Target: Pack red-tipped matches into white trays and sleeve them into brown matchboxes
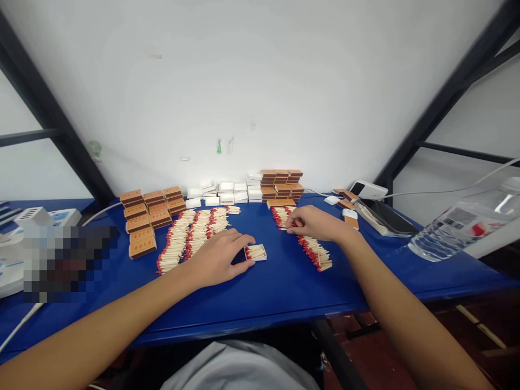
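Note:
A small white matchbox tray (257, 252) with some red-tipped matches in it lies on the blue table (252, 292). Around its left end my left hand (221, 257) is closed, thumb and fingers at its edges. My right hand (311, 223) is pinched over the right-hand row of matches (314, 252); what its fingertips hold, if anything, is too small to make out. Several rows of red-tipped matches (174, 241) lie left of and behind my left hand.
Orange matchboxes (142, 242) stand stacked at the left, more (282, 184) at the back. White trays (225, 190) line the wall. At the right are a white device (368, 189), a black phone (385, 216) and a plastic bottle (455, 230). A power strip (24, 227) lies far left.

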`<state>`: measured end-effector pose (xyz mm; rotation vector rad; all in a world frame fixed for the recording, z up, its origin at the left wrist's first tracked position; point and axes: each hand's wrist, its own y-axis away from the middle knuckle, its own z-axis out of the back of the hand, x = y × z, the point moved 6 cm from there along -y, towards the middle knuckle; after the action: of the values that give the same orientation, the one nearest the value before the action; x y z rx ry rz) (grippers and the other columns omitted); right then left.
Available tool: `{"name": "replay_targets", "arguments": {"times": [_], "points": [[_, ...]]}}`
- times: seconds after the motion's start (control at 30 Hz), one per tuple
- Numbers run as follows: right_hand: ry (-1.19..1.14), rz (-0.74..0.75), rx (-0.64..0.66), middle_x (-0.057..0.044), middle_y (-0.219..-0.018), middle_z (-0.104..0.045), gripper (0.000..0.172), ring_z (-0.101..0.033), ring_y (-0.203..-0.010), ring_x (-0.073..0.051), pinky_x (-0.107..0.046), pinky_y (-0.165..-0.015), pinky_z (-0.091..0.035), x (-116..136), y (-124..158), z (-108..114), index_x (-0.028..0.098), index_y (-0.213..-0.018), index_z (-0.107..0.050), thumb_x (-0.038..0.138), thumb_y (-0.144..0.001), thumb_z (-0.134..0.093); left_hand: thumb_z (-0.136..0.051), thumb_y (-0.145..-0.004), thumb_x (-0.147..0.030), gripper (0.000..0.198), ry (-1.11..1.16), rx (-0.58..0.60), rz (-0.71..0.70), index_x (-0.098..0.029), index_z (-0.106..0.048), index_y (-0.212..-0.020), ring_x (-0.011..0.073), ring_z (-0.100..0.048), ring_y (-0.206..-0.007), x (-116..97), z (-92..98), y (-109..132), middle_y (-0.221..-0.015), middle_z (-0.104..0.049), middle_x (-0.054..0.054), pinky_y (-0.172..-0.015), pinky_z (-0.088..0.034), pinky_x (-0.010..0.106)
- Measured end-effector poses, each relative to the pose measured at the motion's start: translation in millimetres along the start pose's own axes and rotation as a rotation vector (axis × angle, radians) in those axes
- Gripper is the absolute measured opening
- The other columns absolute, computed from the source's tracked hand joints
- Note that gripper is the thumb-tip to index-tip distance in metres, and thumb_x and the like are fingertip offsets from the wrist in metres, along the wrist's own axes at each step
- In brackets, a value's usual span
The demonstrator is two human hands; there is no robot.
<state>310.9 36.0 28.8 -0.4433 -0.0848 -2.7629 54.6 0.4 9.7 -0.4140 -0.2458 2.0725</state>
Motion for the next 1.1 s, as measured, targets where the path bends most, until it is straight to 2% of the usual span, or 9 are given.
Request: {"name": "replay_targets", "arguments": {"times": [0.23, 0.6, 0.7, 0.87, 1.1], "points": [[-0.028, 0.002, 0.058, -0.003, -0.073, -0.068, 0.016, -0.056, -0.062, -0.016, -0.029, -0.062, -0.038, 9, -4, -10, 0.018, -0.088, -0.072, 0.029, -0.091, -0.060, -0.065, -0.101, -0.041, 0.042, 0.002, 0.007, 0.014, -0.022, -0.058, -0.138, 0.0282, -0.067, -0.106, 1, -0.6, 1, -0.115, -0.070, 0.010, -0.092, -0.056, 0.042], [0.034, -0.011, 0.047, -0.001, -0.070, -0.067, 0.006, -0.054, -0.062, -0.015, -0.028, -0.062, -0.036, -7, -6, -14, 0.020, -0.083, -0.068, 0.020, -0.086, -0.062, -0.064, -0.101, -0.041, 0.047, 0.014, 0.017, 0.035, -0.022, -0.054, -0.143, 0.0276, -0.067, -0.105, 1, -0.9, 1, -0.113, -0.069, 0.009, -0.092, -0.055, 0.042], [0.058, -0.017, 0.018, 0.000, -0.070, -0.066, 0.008, -0.054, -0.062, -0.015, -0.028, -0.061, -0.034, -6, -6, -11, 0.020, -0.079, -0.066, 0.017, -0.085, -0.063, -0.064, -0.101, -0.041, 0.048, 0.010, 0.016, 0.034, -0.022, -0.053, -0.144, 0.0277, -0.067, -0.105, 1, -0.9, 1, -0.114, -0.069, 0.009, -0.093, -0.055, 0.042], [0.058, -0.007, -0.011, -0.001, -0.072, -0.067, 0.012, -0.055, -0.064, -0.015, -0.027, -0.062, -0.034, 2, -5, -6, 0.020, -0.086, -0.070, 0.014, -0.088, -0.060, -0.065, -0.101, -0.041, 0.049, 0.013, 0.030, 0.047, -0.022, -0.053, -0.145, 0.0280, -0.067, -0.105, 2, -0.4, 1, -0.114, -0.069, 0.009, -0.092, -0.055, 0.042], [0.074, -0.011, 0.018, -0.004, -0.076, -0.068, 0.012, -0.055, -0.067, -0.017, -0.028, -0.066, -0.036, 2, -8, -12, 0.018, -0.087, -0.069, 0.016, -0.092, -0.058, -0.065, -0.101, -0.041, 0.050, 0.016, 0.029, 0.051, -0.023, -0.052, -0.146, 0.0275, -0.066, -0.105, 2, -0.9, 2, -0.113, -0.069, 0.009, -0.092, -0.055, 0.041]]}}
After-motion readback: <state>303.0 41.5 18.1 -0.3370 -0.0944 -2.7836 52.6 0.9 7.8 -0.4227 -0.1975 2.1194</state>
